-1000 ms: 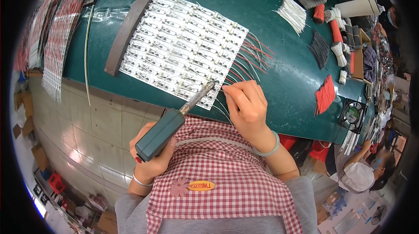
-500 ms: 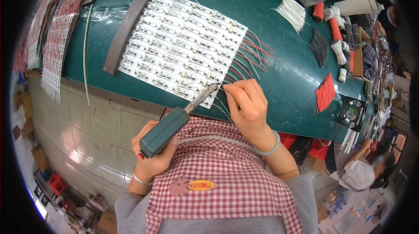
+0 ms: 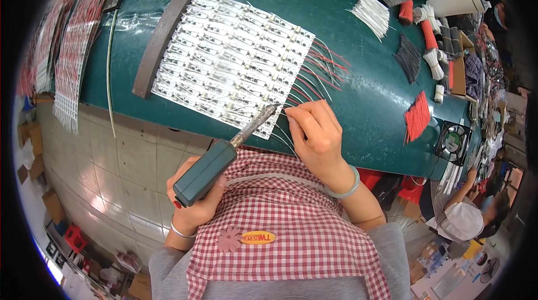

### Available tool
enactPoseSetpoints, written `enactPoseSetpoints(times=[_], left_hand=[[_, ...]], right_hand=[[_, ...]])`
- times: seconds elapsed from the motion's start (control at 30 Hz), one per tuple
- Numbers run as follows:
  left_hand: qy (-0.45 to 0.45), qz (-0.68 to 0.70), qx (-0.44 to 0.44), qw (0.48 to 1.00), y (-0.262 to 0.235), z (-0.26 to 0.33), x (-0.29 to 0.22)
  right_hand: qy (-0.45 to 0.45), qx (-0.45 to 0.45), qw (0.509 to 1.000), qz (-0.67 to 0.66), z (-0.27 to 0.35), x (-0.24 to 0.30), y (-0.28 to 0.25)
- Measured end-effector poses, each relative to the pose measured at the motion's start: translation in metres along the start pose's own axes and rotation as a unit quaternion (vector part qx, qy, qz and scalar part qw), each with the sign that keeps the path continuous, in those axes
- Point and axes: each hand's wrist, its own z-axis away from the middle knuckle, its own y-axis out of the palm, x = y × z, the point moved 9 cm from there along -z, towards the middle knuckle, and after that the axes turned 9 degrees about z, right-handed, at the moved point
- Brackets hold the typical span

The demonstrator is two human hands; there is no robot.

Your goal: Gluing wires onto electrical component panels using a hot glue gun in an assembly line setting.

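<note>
My left hand (image 3: 196, 202) is wrapped round the dark green body of a soldering iron (image 3: 206, 172). Its worn metal barrel slants up to the right, with the tip at the lower right edge of a white circuit board panel (image 3: 224, 67). Rows of small parts and thin wires cover that panel. My right hand (image 3: 318, 135) is closed in a pinch beside the tip, at the end of a thin wire on the panel's edge; the fingertips hide most of the wire. Red, white and dark wires (image 3: 322, 67) fan out from the panel's right edge.
A brown bar (image 3: 162, 42) lies along the panel's left edge. White (image 3: 371, 11), black (image 3: 408, 58) and red wire bundles (image 3: 417, 117) lie to the right, near a small fan (image 3: 453, 142). Finished-looking wired panels (image 3: 78, 53) hang over the table's left edge. A co-worker (image 3: 462, 219) sits at far right.
The soldering iron has shifted slightly down and to the left, its tip drawing back a little from my right fingertips. My right hand keeps its pinch in nearly the same place.
</note>
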Motion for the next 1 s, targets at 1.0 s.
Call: enactPoseSetpoints(times=[1.0], left_hand=[[-0.006,0.037,-0.037,0.999,-0.007,-0.001,0.01]], right_hand=[[-0.018,0.024,0.989,0.142,-0.074,-0.067,-0.011]])
